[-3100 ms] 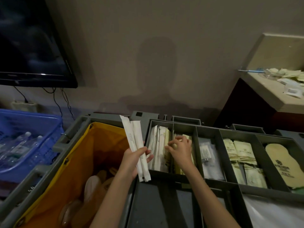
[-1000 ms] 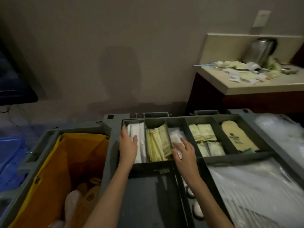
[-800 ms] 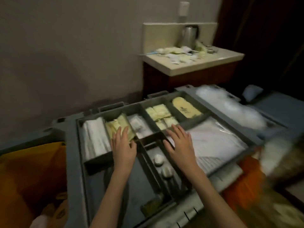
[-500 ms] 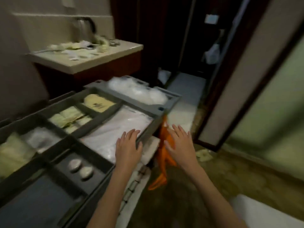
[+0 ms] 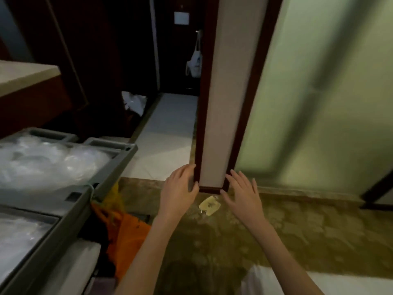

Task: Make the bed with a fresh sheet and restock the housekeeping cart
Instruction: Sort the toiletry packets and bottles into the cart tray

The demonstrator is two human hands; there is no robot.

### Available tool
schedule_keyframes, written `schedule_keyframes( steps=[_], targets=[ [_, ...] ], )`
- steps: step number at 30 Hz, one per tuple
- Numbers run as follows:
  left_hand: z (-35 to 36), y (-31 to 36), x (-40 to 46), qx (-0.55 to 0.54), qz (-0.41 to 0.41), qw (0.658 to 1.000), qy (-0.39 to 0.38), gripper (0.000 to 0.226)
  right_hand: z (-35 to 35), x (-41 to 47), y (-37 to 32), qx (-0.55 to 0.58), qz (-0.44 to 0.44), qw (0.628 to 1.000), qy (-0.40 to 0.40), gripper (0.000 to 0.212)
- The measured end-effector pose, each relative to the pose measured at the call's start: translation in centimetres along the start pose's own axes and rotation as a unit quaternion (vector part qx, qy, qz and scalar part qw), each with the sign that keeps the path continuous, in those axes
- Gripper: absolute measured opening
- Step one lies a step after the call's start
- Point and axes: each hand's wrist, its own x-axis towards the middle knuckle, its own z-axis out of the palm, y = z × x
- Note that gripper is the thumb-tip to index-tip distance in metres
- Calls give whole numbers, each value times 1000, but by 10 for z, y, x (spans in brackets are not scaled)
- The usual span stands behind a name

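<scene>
Above patterned carpet, beside grey cart, left hand, right hand empty, fingers spread.

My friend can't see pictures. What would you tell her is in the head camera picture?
Two empty hands, left hand and right hand, reach forward with open fingers over a patterned carpet. A small yellow packet lies on the carpet between them. A grey cart holding clear plastic bags stands to the left.

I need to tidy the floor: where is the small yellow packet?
The packet lies on the carpet between both open hands, just below the pillar.
</scene>
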Motion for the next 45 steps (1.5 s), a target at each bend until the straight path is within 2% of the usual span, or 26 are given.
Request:
schedule_keyframes(
  steps=[9,12,17,20,26,29,33,36,39,42,45],
  targets=[
    [-11,-124,124,77,-173,978,83,55,49,251,-98,76,-216,973,-11,54],
    [-9,-164,185,75,-203,970,109,55,68,334,-129,83,-268,960,-10,54],
    [-9,-182,333,76,-185,972,123,52,83,461,-126,58,-263,963,-26,55],
    [-9,-176,427,69,-149,979,117,52,88,526,-101,44,-230,971,-37,65],
    [-3,-193,600,65,-94,985,125,53,123,668,-69,13,-182,982,-49,59],
    [-8,-225,655,59,-114,982,139,53,143,741,-91,8,-211,976,-47,74],
    [-39,-293,675,74,-222,955,184,52,169,820,-186,58,-329,942,-33,76],
    [-78,-353,648,115,-311,916,225,52,184,845,-291,73,-437,893,-83,76],
    [-117,-404,601,137,-414,859,270,52,199,847,-398,103,-536,833,-94,57],
    [-147,-443,556,154,-480,806,309,51,207,830,-498,164,-601,774,-115,54],
    [-184,-486,525,153,-519,771,335,51,221,808,-589,209,-642,726,-128,53]
  ],
)
